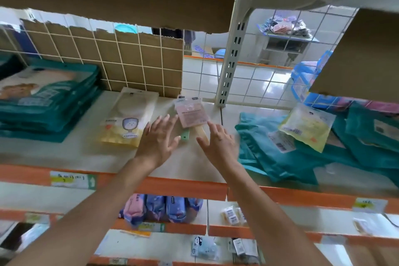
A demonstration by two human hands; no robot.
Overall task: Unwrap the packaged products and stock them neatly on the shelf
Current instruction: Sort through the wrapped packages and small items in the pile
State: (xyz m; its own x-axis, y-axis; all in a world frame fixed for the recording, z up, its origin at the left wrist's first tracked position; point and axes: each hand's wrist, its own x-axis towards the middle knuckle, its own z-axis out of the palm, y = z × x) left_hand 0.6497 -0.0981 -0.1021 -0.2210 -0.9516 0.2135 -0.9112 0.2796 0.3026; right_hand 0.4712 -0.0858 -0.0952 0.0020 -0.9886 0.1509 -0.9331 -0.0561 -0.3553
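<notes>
The pink package (191,115) lies flat on the shelf (86,151) at frame centre, right of a yellow pack (127,119). Just below it, the left hand (158,136) and right hand (218,142) are spread wide, grasping nothing.

A torn brown cardboard sheet (129,59) backs the cream wire grid (140,49) on the left. Right of a white slotted post (231,58), the grid opens onto a glossy white tiled floor (245,74), brightly lit. A grey table (280,46) heaped with packets (284,26) stands far back there.
</notes>
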